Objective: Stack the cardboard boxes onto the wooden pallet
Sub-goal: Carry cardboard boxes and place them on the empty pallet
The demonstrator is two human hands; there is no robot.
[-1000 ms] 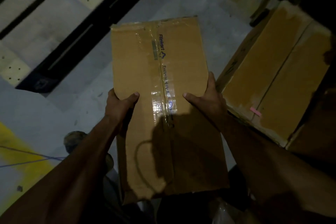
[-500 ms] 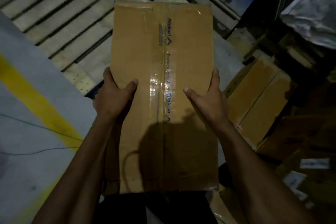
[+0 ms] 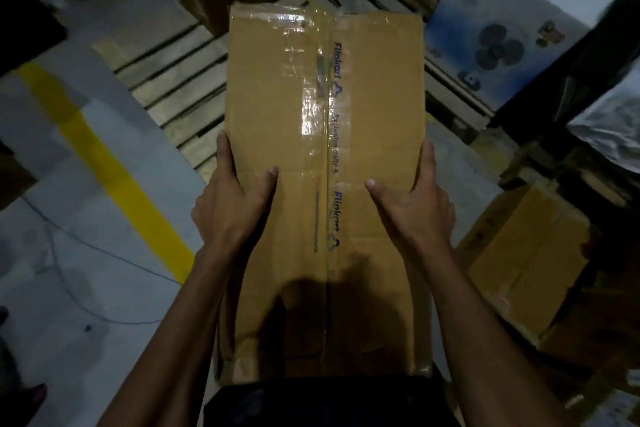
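The clear tape running down the middle seam of the held cardboard box [image 3: 322, 184] carries blue print: "Flipkart" reads once at the far end and again nearer the body, with a smaller line between them too blurred to read. The white fan carton [image 3: 512, 35] at far right bears red lettering, also unreadable.
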